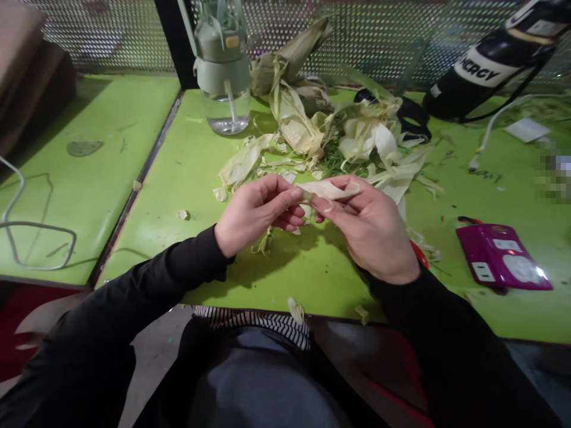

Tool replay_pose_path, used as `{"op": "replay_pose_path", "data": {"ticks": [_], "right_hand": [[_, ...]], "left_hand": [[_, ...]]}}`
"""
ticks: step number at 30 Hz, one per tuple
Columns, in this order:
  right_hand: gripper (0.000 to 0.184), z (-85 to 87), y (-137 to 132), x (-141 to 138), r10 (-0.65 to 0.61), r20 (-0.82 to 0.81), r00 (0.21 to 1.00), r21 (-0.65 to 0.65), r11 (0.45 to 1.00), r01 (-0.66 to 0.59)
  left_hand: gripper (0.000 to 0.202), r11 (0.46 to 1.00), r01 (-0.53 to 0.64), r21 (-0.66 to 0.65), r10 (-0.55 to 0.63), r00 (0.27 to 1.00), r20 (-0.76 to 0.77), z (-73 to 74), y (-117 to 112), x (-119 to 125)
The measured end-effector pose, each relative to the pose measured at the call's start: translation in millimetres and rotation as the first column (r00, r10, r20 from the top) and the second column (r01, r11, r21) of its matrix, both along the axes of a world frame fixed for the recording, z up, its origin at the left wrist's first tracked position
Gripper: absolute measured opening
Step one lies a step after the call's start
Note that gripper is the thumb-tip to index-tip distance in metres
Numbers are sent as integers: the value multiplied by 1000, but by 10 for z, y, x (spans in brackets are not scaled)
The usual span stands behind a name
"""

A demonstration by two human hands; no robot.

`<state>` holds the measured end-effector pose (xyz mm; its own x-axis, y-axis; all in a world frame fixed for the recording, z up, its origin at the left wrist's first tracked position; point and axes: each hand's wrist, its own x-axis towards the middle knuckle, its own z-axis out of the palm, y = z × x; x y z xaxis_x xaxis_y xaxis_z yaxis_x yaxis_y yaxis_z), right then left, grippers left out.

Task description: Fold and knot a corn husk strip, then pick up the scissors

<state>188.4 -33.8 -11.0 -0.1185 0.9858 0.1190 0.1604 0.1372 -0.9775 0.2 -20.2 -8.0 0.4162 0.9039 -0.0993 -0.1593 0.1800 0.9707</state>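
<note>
Between my two hands, over the green table, is a pale strip of corn husk [329,189]. My left hand [263,208] pinches its left end between thumb and fingers. Around the right part of the husk, my right hand [372,223] is closed, thumb pressed near the middle. Just beyond my hands lie dry corn husks [297,128] in a loose heap, with more husk pieces [379,139] to the right and a broad piece [245,160] to the left. Thin green shreds [332,157] show among them.
A clear bottle with a green lid [225,71] stands at the back. At the back right, a black bottle [486,65] leans near a white cable [495,122]. A purple case [504,255] lies right. Small scraps [182,214] dot the green table [156,220]; perforated mesh [375,41] rises behind.
</note>
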Motion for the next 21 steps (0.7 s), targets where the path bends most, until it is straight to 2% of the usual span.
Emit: {"op": "replay_pose_path", "data": {"ticks": [6,8,13,15,21], "right_hand": [[13,11,0,3,6,-12,1000,-6,1000,-6],[12,7,-2,-1,8,-13,1000,-2,1000,-8],[17,26,-21,-32,37,-32,999,-1,999,-37],[20,45,-30,-47,44,-27,999,-6,999,-44],[26,71,-29,-63,10,49,999,12,1000,-11]], "left_hand": [[27,993,27,113,-24,999,-25,-16,16,-25],[25,996,35,86,-34,999,-15,-23,17,-35],[17,988,75,-137,-64,995,80,-27,40,-70],[18,978,95,-188,-76,992,104,-22,47,-77],[17,996,28,-82,-27,999,20,38,6,-49]]}}
